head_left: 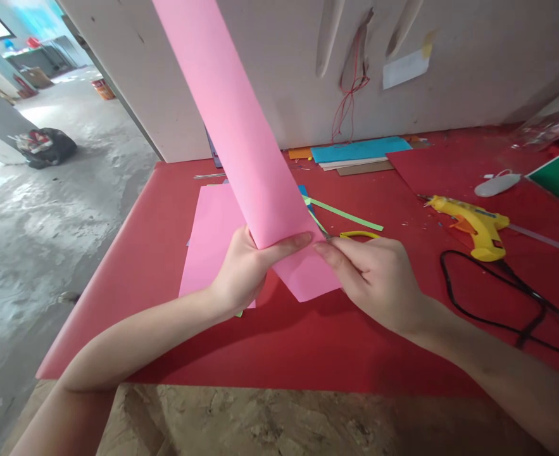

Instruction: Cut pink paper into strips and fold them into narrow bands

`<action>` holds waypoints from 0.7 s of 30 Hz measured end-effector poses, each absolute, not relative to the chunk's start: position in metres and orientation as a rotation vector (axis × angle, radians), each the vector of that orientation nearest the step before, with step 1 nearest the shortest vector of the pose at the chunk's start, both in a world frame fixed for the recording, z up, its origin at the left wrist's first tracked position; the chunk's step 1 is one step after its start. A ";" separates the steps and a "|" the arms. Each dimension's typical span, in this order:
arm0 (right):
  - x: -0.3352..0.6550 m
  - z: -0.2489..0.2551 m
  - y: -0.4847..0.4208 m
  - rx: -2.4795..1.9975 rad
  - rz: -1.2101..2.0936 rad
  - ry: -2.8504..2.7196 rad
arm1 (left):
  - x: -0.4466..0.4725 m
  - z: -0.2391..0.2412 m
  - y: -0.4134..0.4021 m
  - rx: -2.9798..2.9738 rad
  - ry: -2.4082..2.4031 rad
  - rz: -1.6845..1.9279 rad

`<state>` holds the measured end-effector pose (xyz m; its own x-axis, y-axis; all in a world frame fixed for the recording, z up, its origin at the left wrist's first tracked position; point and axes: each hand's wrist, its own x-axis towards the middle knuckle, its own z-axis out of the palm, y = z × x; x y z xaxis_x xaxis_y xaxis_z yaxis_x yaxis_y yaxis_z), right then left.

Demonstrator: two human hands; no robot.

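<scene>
A long strip of pink paper (241, 114) rises from my hands toward the top of the view, with a shorter end (302, 278) angled down below them. It bends where the hands meet it. My left hand (248, 269) is closed on the left side of the strip, its thumb lying across the bend. At the right edge, my right hand (374, 272) pinches the same paper between thumb and fingers. Behind the right hand shows a curved yellow handle (359, 234), the rest of it hidden. A pink sheet (207, 240) lies flat under the left hand.
A yellow glue gun (478, 225) with a black cord (497, 272) rests on the red table (283, 354) at right. Thin green strips (348, 215) lie behind the hands. Blue paper (359, 149) sits by the pale wall (279, 82), where red string (348, 101) hangs.
</scene>
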<state>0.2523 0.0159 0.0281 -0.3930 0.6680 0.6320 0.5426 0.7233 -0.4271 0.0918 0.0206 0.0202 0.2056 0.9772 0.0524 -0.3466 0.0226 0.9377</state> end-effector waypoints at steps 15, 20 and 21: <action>0.255 0.027 0.016 -0.884 0.039 -2.136 | 0.088 0.026 0.024 0.987 0.799 1.115; 0.254 0.025 0.014 -0.873 0.013 -2.141 | 0.079 0.033 0.027 1.047 0.783 1.141; 0.254 0.025 0.013 -0.869 0.004 -2.144 | 0.078 0.035 0.028 1.055 0.796 1.156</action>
<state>0.2536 0.0130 0.0247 -0.4396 0.5847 0.6818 0.5820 0.7636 -0.2796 0.0778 0.0277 0.0351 0.2429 0.9698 0.0226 -0.3246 0.0593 0.9440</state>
